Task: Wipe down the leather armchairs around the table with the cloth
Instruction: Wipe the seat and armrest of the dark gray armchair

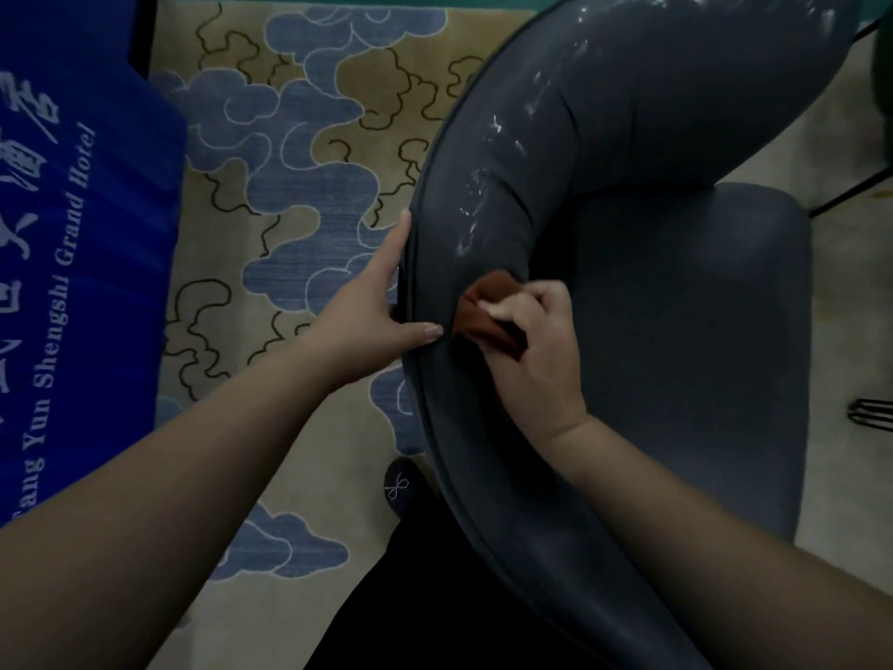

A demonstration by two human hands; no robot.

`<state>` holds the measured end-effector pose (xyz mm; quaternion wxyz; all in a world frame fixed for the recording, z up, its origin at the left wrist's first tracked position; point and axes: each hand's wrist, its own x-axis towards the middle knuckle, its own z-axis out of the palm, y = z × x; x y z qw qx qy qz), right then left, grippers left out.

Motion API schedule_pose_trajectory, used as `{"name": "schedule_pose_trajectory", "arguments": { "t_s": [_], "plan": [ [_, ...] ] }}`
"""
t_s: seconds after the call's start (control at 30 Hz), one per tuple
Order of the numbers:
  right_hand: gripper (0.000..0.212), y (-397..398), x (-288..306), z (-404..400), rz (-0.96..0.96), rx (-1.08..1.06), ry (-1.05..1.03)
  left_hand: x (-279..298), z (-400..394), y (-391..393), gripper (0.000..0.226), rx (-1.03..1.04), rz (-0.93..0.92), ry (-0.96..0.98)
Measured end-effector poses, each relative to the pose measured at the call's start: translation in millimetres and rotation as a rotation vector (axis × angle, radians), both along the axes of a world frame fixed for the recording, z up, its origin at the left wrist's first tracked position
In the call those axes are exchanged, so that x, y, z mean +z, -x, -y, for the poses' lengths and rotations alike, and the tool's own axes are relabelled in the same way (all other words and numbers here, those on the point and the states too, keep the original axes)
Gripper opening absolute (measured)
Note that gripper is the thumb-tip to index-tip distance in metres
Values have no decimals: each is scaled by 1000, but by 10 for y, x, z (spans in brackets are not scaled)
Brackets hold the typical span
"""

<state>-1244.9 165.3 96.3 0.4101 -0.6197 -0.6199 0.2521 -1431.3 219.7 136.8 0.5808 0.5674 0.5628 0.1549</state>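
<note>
A dark grey leather armchair [642, 331] with a curved padded backrest fills the right half of the view, seen from above. My right hand [536, 360] grips a folded brown cloth [488, 311] and presses it onto the top of the backrest. My left hand [377, 302] rests open on the backrest's outer edge, fingers straight along the piping and thumb pointing toward the cloth. Wet shiny streaks [488, 195] mark the backrest farther along its curve.
A blue cloth with white lettering [72, 263] hangs at the left. The carpet [290, 195] has a blue cloud pattern on tan. My dark shoe [401, 486] stands by the chair's base. Thin black metal legs [870, 418] show at the right edge.
</note>
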Motion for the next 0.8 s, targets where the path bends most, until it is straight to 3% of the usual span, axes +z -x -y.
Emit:
{"name": "schedule_pose_trajectory", "arguments": {
  "t_s": [0.2,0.47,0.6,0.8],
  "plan": [
    [17,31,14,-529,15,36,-79,0,-172,3,109,6,-22,6],
    [23,46,35,-349,14,28,-30,-44,-282,11,111,-21,91,46],
    [23,154,88,-771,22,-103,-31,-101,-386,25,110,-27,107,27],
    [24,206,60,-435,-28,-142,38,-93,-706,24,114,-173,98,-25]
  ]
}}
